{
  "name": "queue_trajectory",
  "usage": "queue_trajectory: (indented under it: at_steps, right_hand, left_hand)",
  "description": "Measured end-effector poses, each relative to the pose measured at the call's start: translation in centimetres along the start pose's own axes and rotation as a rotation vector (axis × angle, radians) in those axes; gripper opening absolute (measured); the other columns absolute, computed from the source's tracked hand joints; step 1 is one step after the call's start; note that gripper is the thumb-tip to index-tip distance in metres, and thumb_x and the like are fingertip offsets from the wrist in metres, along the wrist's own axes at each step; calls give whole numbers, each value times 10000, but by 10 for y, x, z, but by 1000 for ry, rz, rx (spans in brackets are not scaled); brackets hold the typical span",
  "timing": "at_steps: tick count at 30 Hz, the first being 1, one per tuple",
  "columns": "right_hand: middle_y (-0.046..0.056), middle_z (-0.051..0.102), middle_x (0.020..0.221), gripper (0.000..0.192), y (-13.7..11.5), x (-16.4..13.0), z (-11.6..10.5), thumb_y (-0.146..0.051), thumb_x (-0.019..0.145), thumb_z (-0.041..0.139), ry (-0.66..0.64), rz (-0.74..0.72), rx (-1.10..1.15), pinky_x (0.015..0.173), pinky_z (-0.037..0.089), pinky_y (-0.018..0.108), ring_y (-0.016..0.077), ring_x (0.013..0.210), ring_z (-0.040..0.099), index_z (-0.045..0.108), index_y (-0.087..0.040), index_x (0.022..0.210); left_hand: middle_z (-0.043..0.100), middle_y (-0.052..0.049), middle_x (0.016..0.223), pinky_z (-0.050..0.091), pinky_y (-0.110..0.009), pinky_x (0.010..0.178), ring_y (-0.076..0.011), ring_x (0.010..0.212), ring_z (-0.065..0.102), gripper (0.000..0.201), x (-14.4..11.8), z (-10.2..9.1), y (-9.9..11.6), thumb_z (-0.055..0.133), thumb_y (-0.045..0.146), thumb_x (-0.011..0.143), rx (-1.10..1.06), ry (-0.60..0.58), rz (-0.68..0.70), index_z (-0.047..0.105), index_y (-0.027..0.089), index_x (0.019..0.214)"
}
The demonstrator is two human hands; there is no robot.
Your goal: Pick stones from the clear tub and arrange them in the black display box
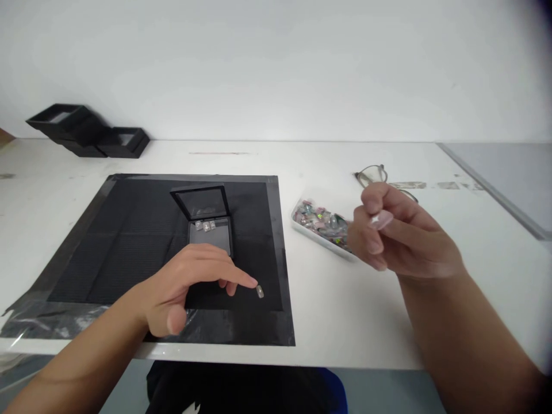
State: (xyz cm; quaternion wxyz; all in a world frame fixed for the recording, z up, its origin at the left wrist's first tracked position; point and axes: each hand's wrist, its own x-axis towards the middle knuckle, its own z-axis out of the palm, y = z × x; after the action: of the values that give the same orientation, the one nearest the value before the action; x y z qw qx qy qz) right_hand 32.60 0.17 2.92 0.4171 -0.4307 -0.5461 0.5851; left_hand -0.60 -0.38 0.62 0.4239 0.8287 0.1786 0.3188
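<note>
- One small pale press-on nail (259,291) is seen lying on the black mat (129,230), at about 5 o'clock from the open case, with the index fingertip of the left hand (185,290) just beside it; the other fingers of that hand are curled under, and nothing is gripped.
- One small black case (210,227) is seen open on the mat, its lid tilted back at 12 o'clock; three small pieces (206,225) are counted in a row along its far edge.
- The right hand (397,236) is held raised above the surface (345,310), at 3 o'clock from the mat, fingers loosely curled; whether anything is pinched cannot be told.
- One shallow white tray (321,224) of many mixed, colourful nails is seen just beside that hand, at its 9 o'clock.
- One pair of glasses (373,174) is seen at 12 o'clock from the right hand.
- Two black boxes (86,132) are seen at the far left, at 11 o'clock from the mat.
</note>
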Motion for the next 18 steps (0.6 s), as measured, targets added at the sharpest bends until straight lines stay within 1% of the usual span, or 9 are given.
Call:
queue_trajectory:
  at_steps: [3, 6, 9, 11, 13, 15, 16, 17, 18]
  right_hand:
    - [-110, 498, 444, 504, 0, -4, 13, -567, 725, 709, 23, -42, 72, 262, 284, 262, 109, 233, 364, 291, -295, 798]
    - [-127, 448, 419, 478, 2, -4, 27, -525, 754, 695, -29, -106, 181, 231, 239, 245, 97, 202, 306, 279, -292, 782]
    - [-107, 513, 485, 343, 2, -5, 39, -486, 845, 633, -108, -99, 178, 259, 300, 244, 99, 241, 364, 349, -298, 809]
    - [-74, 576, 550, 217, 1, -7, 43, -458, 907, 580, -119, -102, 45, 323, 381, 264, 120, 325, 469, 433, -306, 859]
    - [-38, 614, 617, 108, -1, -7, 39, -395, 931, 575, 22, -216, -187, 417, 452, 299, 146, 446, 557, 508, -314, 906]
    - [-4, 631, 685, 58, -1, -6, 28, -340, 918, 606, 300, -370, -469, 511, 494, 337, 173, 555, 601, 553, -317, 919]
    - [13, 630, 711, 67, 0, -4, 20, -334, 901, 629, 438, -408, -613, 553, 505, 355, 188, 600, 615, 568, -309, 914]
    - [31, 648, 751, 72, 2, -1, 13, -349, 896, 623, 503, -379, -742, 580, 507, 371, 204, 637, 629, 583, -298, 929]
    - [39, 669, 781, 92, 4, 2, 6, -366, 896, 603, 495, -302, -870, 593, 500, 380, 213, 649, 635, 607, -287, 942]
  left_hand:
    - [696, -93, 786, 517, -342, 664, -191, 682, 639, 798, -2, -2, -3, 239, 789, 893, -3, -39, 2, 696, 194, 1166]
    - [695, -83, 770, 504, -338, 660, -181, 673, 640, 789, 0, -3, -2, 258, 787, 895, 8, -33, 24, 698, 188, 1161]
    - [694, -69, 736, 490, -321, 631, -167, 644, 634, 723, 3, -2, 1, 335, 753, 906, 54, -21, 50, 696, 176, 1149]
    - [695, -66, 735, 490, -310, 621, -161, 641, 632, 667, 4, -2, 2, 377, 713, 921, 97, -17, 65, 688, 171, 1152]
    - [693, -64, 736, 490, -307, 620, -158, 642, 630, 641, 4, -3, 2, 383, 689, 934, 139, -7, 76, 683, 168, 1154]
    - [689, -61, 732, 487, -306, 624, -156, 638, 626, 641, 3, -3, 0, 376, 685, 938, 170, -4, 84, 682, 164, 1153]
    - [687, -59, 732, 485, -305, 628, -155, 639, 626, 641, 3, -3, 0, 378, 685, 937, 182, -9, 89, 680, 162, 1153]
    - [686, -57, 733, 484, -303, 633, -154, 644, 629, 639, 2, -3, -1, 378, 682, 939, 193, -16, 94, 678, 160, 1154]
    - [686, -55, 735, 483, -301, 638, -153, 650, 632, 635, 2, -3, -2, 374, 677, 944, 203, -26, 98, 676, 159, 1156]
